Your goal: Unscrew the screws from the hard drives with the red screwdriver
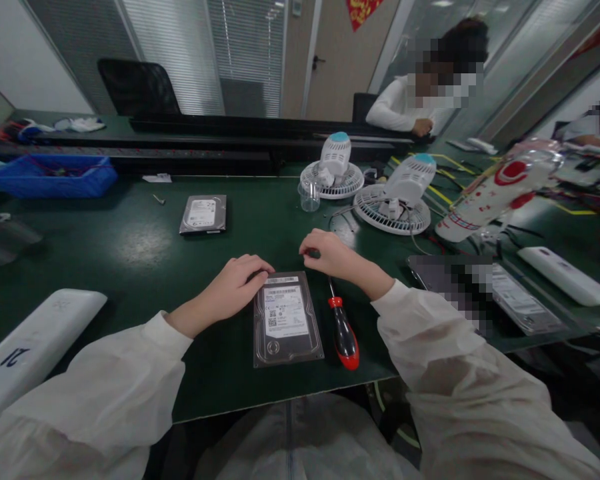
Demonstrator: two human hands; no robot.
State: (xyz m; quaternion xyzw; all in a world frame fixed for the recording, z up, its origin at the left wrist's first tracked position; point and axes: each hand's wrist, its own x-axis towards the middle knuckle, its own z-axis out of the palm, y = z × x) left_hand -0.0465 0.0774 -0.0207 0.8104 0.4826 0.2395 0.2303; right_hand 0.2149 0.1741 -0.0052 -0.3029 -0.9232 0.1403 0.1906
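Note:
A hard drive lies label up near the table's front edge. My left hand is closed at its far left corner, thumb against the drive and fingers curled at the far edge. Just beyond the drive's far right corner, my right hand is held in a pinch; whatever is between the fingertips is too small to make out. A screwdriver with a black and red handle lies right of the drive, below my right wrist. Its shaft points away from me, and the tip is hidden by my hand.
Farther back lies a second hard drive. A clear plastic cup stands beside white fans. A blue bin is at back left, a white case at left. More drives lie right. A person sits opposite.

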